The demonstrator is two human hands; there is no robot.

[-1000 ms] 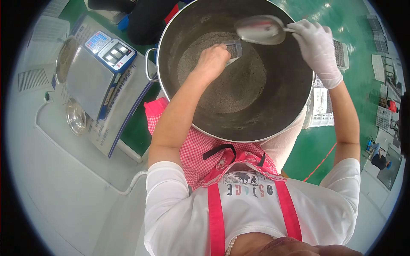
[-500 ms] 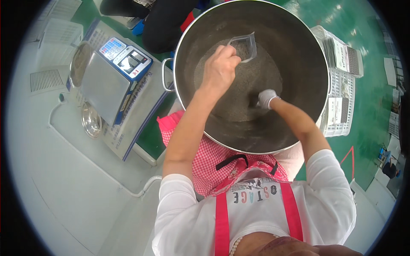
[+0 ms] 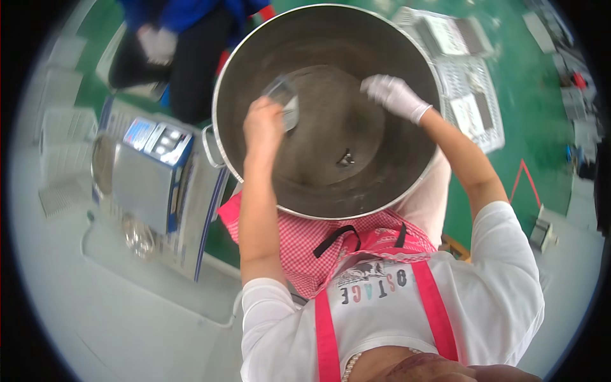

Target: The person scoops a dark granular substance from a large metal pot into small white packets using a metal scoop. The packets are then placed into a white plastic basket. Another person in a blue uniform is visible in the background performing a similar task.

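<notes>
My left hand is closed on a small clear plastic bag, held over the left side of a large deep metal pot. Grey-brown powder covers the pot's bottom. White-gloved, my right hand hovers above the powder near the pot's right wall; its fingers point left, look loosely stretched and somewhat blurred, and hold nothing visible. A small dark, shiny thing lies in the powder toward the near side; its kind is unclear.
At left, a blue scale with a metal plate stands on a board, with a clear bowl beside it. White plastic baskets holding packs are right of the pot. Another person in blue sits beyond the pot's far left side.
My right hand has risen out of the powder and moved away, uncovering the small shiny thing. My left hand has drawn left and lower with the bag. The whole view has shifted.
</notes>
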